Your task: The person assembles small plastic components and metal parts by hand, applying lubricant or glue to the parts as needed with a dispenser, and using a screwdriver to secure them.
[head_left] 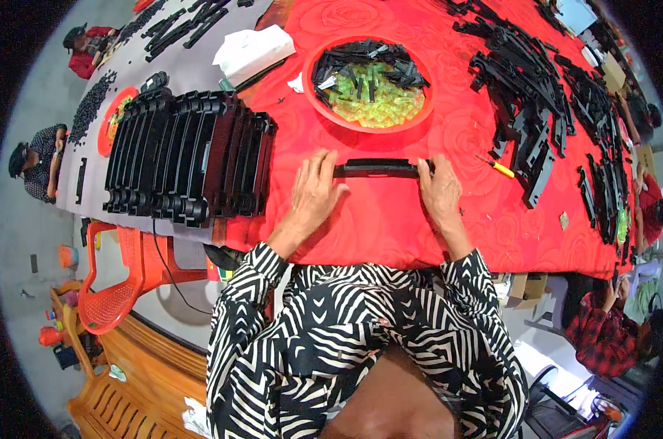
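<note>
A long black plastic part [379,169] lies crosswise in front of me on the red tablecloth. Its left end sits between the fingers and thumb of my left hand [313,192]. At the other end, the fingers of my right hand [440,192] are closed round it. Just beyond the part stands a red basin [372,126], holding small yellow-green translucent pieces [372,106] and several black pieces [361,55].
A row of stacked black plastic frames [189,157] stands at left. Heaped black strips [518,80] cover the right side, near a yellow-handled screwdriver [501,169]. A white tissue pack [255,53] lies behind. A red chair [119,282] stands at lower left. Other people sit around the table.
</note>
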`<state>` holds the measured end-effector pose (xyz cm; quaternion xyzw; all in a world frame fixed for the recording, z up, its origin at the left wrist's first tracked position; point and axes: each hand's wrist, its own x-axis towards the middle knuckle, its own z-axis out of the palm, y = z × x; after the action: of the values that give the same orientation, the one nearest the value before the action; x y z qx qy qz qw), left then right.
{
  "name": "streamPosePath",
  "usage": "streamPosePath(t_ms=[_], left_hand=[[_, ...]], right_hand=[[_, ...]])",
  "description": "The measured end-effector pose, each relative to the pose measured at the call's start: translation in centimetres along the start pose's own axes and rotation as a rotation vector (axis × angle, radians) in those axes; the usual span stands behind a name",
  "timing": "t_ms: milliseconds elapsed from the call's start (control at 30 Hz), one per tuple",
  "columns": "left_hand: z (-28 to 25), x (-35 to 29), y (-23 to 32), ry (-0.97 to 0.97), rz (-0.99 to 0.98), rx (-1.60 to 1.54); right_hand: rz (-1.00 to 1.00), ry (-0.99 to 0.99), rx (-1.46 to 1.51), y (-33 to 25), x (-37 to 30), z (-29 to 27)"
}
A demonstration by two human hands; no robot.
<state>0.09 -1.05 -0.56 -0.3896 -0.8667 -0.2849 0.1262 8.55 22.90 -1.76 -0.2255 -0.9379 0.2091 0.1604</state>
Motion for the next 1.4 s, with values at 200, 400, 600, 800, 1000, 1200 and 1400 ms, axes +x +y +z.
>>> streamPosePath(t_ms=[200,400,600,800,1000,1200,1400], left_hand=[[-0.3,1.4,-2.1,-0.192,0.051,-0.087],[0.1,3.1,-2.7,-0.102,0.129,-0.036],[1.8,4.6,-4.9,-0.076,0.124,0.016],[0.1,1.1,-2.6,-0.178,0.14,-0.054],[-1.9,-2.8,-0.4,-0.28,0.12,-0.124],[-4.3,-4.9,1.2,-0.425,0.146,-0.236],[-4.6,-2.1,-0.4,-0.385,0.142,-0.159]], right_hand=[[-0.278,-0.156,0.211,1.4,0.2,-2.3],[-0.313,-0.2,0.085,1.2,2.3,-1.9],[-0.281,-0.174,0.068,0.6,5.2,-0.3],[-0.26,-0.338,0.084,0.6,-0.4,-3.0],[-0.287,-0.441,0.083,1.0,-4.5,-4.6],[-0.422,-0.75,0.064,0.5,-5.8,-7.6],[-0.389,-0.668,0.078,-0.2,-3.3,-7.3]])
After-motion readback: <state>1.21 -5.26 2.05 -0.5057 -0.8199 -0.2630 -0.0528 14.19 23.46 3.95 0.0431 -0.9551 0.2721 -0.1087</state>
